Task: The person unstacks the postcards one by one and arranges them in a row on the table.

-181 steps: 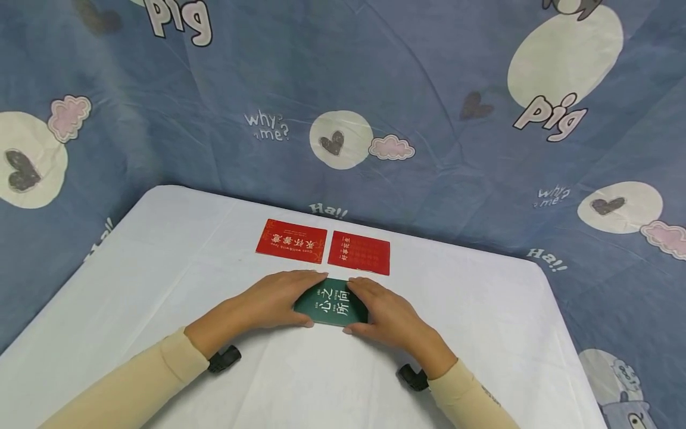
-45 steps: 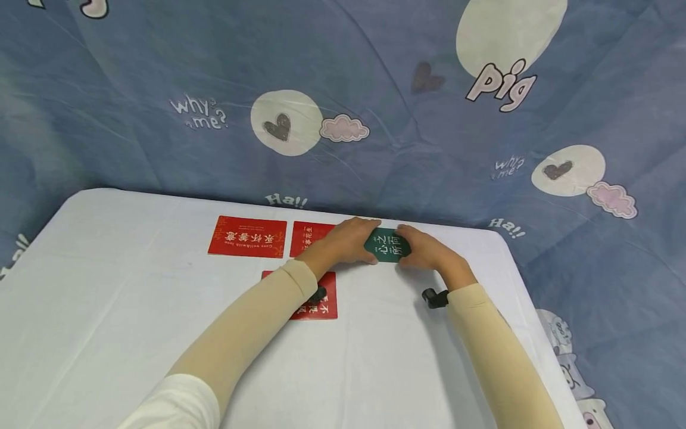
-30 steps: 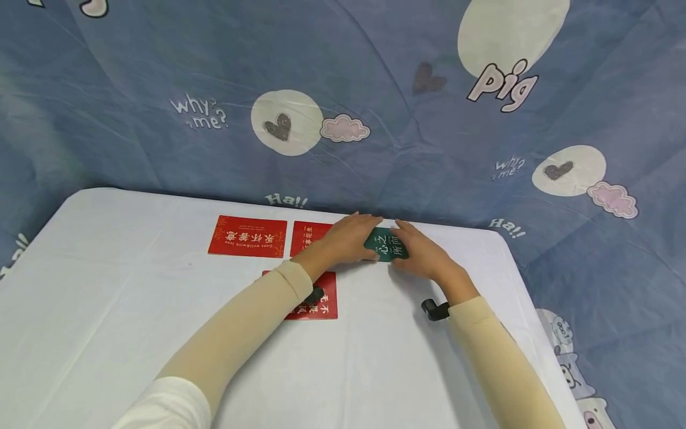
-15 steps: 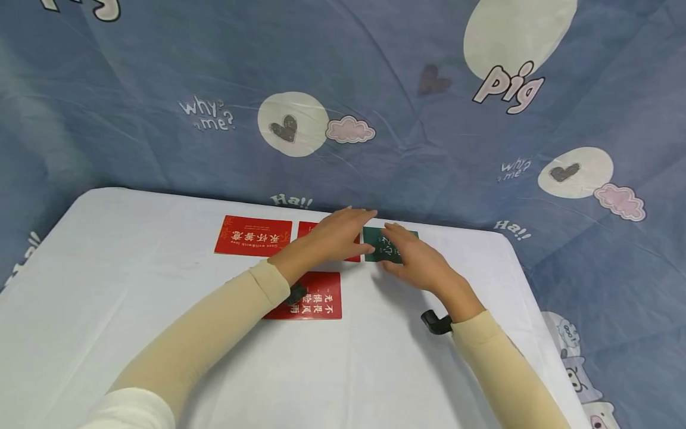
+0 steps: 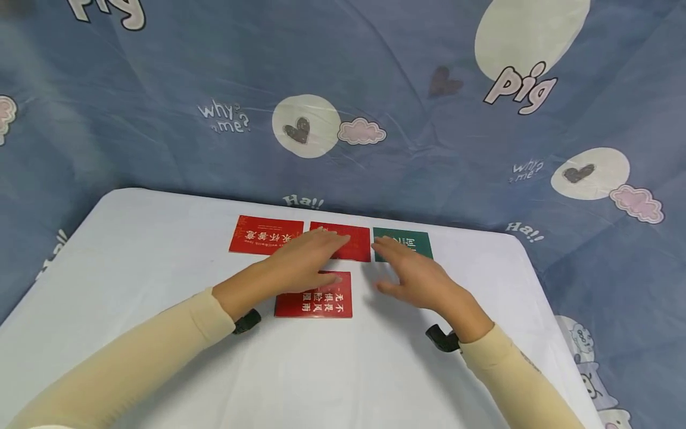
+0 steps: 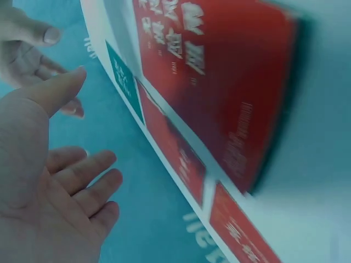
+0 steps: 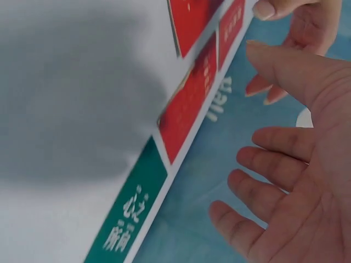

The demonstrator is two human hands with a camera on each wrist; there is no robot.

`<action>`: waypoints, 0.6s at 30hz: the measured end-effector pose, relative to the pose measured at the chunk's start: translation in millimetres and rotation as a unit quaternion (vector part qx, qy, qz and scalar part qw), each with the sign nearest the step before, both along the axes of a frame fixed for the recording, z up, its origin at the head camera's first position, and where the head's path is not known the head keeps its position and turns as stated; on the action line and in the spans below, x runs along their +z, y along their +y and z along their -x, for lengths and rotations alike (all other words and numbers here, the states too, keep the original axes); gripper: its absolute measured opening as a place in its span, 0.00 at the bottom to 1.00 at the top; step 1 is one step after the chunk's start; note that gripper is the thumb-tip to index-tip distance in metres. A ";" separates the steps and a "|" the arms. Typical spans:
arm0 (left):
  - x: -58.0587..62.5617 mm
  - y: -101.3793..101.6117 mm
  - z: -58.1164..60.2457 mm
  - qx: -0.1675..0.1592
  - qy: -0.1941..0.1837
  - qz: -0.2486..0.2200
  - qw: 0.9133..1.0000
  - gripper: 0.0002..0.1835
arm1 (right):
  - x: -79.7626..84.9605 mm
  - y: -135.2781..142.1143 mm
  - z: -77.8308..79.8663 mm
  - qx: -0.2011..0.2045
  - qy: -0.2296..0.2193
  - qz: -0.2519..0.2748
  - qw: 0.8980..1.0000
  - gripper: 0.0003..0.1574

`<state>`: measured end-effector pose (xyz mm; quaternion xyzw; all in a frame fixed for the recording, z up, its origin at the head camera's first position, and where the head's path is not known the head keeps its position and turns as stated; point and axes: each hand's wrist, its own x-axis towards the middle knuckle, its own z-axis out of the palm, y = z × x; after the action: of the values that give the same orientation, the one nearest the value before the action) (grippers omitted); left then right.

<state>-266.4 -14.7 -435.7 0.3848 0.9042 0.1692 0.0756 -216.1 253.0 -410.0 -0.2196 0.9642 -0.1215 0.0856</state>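
Observation:
My left hand (image 5: pixel 297 259) hovers over the red cards, its fingers extended and nothing in it. Beneath it lies the front red card (image 5: pixel 321 307) with white characters, partly covered in the head view; the left wrist view shows this red card (image 6: pixel 219 87) large and close. Along the back edge lie a left red card (image 5: pixel 257 235), a middle red card (image 5: pixel 354 244) and a green card (image 5: pixel 418 243) in a row. Just in front of the green card my right hand (image 5: pixel 415 277) is held with fingers loosely extended, also without anything. Its fingertips cover part of the green card.
A white cloth-covered table (image 5: pixel 343 375) holds the cards. Behind it hangs a blue patterned curtain (image 5: pixel 407 149), close to the back edge. Black wrist cameras, such as the right one (image 5: pixel 443 338), hang below both wrists.
Both hands held the green card at the centre, then at the back right; they have let go of it and drawn back leftward. The front red card, hidden at first, now shows.

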 end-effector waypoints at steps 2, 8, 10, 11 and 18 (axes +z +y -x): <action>-0.7 -11.9 -6.4 0.009 0.004 0.001 1.000 0.49 | -2.1 -5.4 -1.9 0.007 -0.003 -0.004 1.000 0.51; -5.8 -38.8 -22.3 0.026 0.002 -0.003 1.000 0.51 | -11.4 -20.3 -9.3 0.037 -0.014 -0.013 0.999 0.53; -8.2 -45.4 -26.8 0.030 0.001 -0.002 1.000 0.52 | -15.4 -25.0 -12.2 0.048 -0.016 -0.021 0.999 0.53; -9.7 -48.4 -29.0 0.031 0.000 -0.001 1.000 0.53 | -17.5 -27.6 -13.5 0.054 -0.016 -0.024 0.998 0.53; -24.1 -68.5 -43.2 0.032 -0.027 -0.011 0.999 0.55 | -29.6 -46.9 -17.6 0.096 -0.009 -0.027 0.995 0.57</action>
<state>-223.2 -83.2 -459.9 0.3515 0.9118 0.1919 0.0904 -198.5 206.0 -439.6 -0.3079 0.9407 -0.0882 0.1116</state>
